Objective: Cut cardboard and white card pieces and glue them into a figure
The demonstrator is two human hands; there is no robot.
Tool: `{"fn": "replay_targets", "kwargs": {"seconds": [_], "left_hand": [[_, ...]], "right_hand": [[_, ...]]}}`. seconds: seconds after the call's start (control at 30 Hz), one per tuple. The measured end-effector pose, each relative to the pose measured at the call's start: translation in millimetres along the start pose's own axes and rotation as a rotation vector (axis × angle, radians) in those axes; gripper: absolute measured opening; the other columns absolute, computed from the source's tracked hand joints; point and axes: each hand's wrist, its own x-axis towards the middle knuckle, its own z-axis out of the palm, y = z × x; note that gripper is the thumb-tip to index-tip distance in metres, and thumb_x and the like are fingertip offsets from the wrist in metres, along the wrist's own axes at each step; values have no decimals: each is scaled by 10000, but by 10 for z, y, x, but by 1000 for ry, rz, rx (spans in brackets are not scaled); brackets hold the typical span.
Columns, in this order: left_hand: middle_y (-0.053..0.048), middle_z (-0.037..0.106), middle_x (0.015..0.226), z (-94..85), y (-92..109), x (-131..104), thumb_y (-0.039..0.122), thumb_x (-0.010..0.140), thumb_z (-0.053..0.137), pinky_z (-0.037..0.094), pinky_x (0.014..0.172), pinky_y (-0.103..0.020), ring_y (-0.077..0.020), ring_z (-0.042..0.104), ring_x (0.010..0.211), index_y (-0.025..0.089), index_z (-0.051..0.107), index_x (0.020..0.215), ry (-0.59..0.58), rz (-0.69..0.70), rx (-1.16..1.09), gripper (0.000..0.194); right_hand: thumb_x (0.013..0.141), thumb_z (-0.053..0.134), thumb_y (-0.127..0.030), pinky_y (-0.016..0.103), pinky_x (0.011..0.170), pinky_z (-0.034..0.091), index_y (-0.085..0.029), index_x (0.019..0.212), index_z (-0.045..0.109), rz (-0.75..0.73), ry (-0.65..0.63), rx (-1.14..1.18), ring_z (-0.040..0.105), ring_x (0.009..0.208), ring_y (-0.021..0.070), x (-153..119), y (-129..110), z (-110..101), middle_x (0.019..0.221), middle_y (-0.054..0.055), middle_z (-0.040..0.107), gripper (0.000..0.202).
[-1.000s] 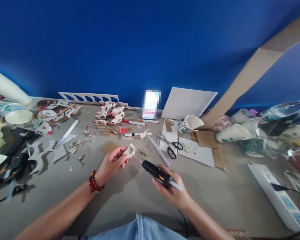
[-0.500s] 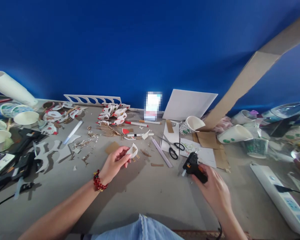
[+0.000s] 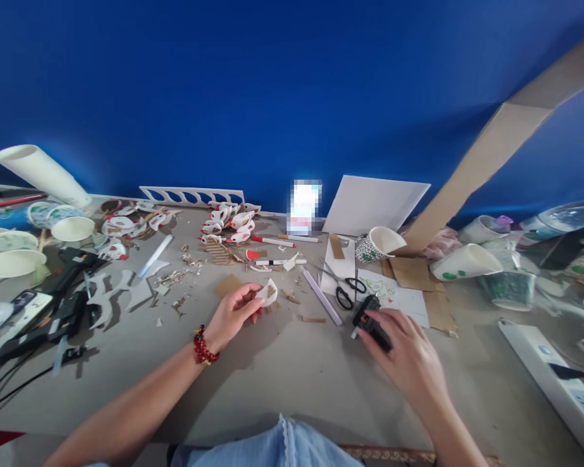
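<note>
My left hand (image 3: 238, 311) pinches a small white cut-out piece (image 3: 269, 293) with a brown patch on it, held above the middle of the table. On the right, my right hand (image 3: 406, 340) has its fingers around a black glue gun (image 3: 372, 324). Black-handled scissors (image 3: 344, 295) lie just beyond the gun, beside a lilac strip (image 3: 322, 297). Behind my left hand, a pile of white and red cut-out shapes (image 3: 236, 224) sits near the wall, with a brown card piece (image 3: 228, 285) nearer to the hand.
Paper cups (image 3: 376, 245) and a white power strip (image 3: 547, 383) are on the right. More glue guns (image 3: 68, 314), a phone (image 3: 29, 305) and cups lie at the left. Scraps (image 3: 172, 279) and markers (image 3: 272, 242) are scattered between. A cardboard strip (image 3: 472, 168) leans at the right.
My right hand has shifted its hold on the glue gun, which is tilted differently. The whole view has moved slightly, so the table things appear further right. My left hand keeps the white piece.
</note>
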Motion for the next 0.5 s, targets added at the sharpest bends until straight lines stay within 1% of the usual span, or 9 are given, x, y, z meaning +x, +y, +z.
{"fn": "replay_targets", "kwargs": {"seconds": [0.03,0.13,0.23,0.3,0.4,0.5], "left_hand": [[9,610,703,-5,5,0,390,858,619,410,575,-221,-95,518,572,158,607,1063,10,-14,-36,310],[9,608,708,-46,33,8,388,838,650,386,541,-204,-82,511,557,160,613,1048,25,-51,-174,313],[9,615,687,-126,74,33,360,824,675,358,514,-202,-75,508,528,172,614,1049,26,-22,-306,300],[13,619,667,-192,102,59,323,796,705,357,512,-209,-76,507,518,187,621,1029,61,15,-425,283],[33,593,620,-288,145,98,267,753,735,357,510,-213,-68,483,503,199,645,955,129,80,-579,232],[50,548,576,-350,186,119,240,753,730,352,510,-215,-63,464,494,195,659,933,170,123,-609,198]], "right_hand": [[919,531,-404,404,875,480,-206,1080,629,-51,-14,59,598,966,264,52,-96,1,1061,94,630,273],[929,527,-297,371,838,496,-212,1023,643,-178,-117,213,600,944,240,207,-394,42,1047,88,638,172],[917,522,-222,368,816,510,-214,974,648,-264,-206,294,603,924,238,329,-635,100,1001,81,656,139],[908,533,-202,371,827,508,-217,952,652,-282,-241,309,603,920,239,393,-735,142,966,70,666,128],[903,545,-188,371,853,492,-206,944,658,-278,-253,291,604,934,241,497,-810,211,957,67,675,122],[908,539,-188,364,833,481,-198,965,660,-238,-249,225,605,932,247,620,-860,271,958,79,678,134]]}}
